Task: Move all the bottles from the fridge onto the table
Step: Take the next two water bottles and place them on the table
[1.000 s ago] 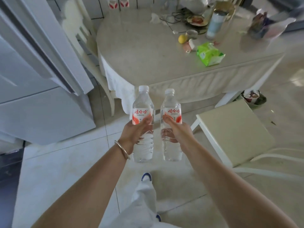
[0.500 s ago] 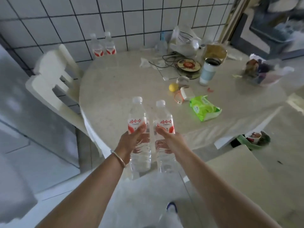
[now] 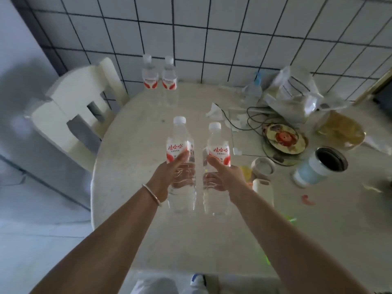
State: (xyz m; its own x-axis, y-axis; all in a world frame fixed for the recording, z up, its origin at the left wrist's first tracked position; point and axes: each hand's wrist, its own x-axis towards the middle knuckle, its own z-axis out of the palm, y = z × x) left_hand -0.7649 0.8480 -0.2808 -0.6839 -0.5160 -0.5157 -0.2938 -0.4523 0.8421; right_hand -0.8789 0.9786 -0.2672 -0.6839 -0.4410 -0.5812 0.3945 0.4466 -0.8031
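Note:
My left hand (image 3: 167,179) grips a clear water bottle (image 3: 180,145) with a red label and white cap, held upright over the round table (image 3: 131,149). My right hand (image 3: 224,177) grips a second, matching bottle (image 3: 218,149) right beside it. Both bottles hang above the table's left half. Two more bottles of the same kind stand side by side at the table's far edge against the tiled wall, one on the left (image 3: 149,75) and one on the right (image 3: 169,77). The fridge is out of view.
A cream chair (image 3: 74,115) stands left of the table. The table's right side holds a plastic bag (image 3: 297,94), cables, a round dish (image 3: 283,139), a pale blue cup (image 3: 318,166), a small white cup (image 3: 263,166) and a yellow bag (image 3: 341,128).
I have walked up to the table; both held bottles have moved from in front of its edge to above its top. The far pair of bottles looms closer.

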